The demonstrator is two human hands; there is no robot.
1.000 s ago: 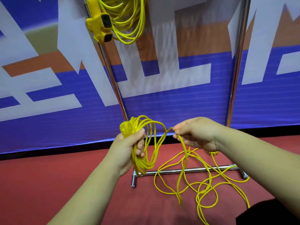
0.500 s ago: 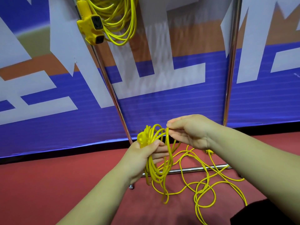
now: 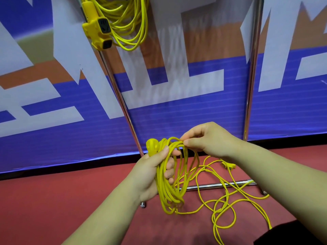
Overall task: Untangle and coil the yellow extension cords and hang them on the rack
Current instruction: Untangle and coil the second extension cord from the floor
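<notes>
My left hand [image 3: 153, 172] grips a bundle of coiled yellow extension cord [image 3: 169, 190], whose yellow plug [image 3: 151, 146] sticks up above my thumb. My right hand [image 3: 203, 140] pinches a strand of the same cord at the top of the coil, just right of my left thumb. The loose rest of the cord [image 3: 230, 200] lies in tangled loops on the red floor to the right, ending in a small yellow connector [image 3: 229, 166]. A second yellow cord coil [image 3: 129, 20] with its socket block [image 3: 99, 30] hangs on the metal rack [image 3: 120, 96] at top left.
The rack's chrome uprights [image 3: 251, 85] stand before a blue, white and orange banner [image 3: 177, 112]. Its base bar [image 3: 221, 185] crosses the red floor [image 3: 53, 200] under the loose loops. Something dark [image 3: 290, 234] sits at the bottom right corner.
My right hand brought a new loop of cord leftward to the coil in my left hand. The bundle has grown thicker and less cord lies loose on the floor.
</notes>
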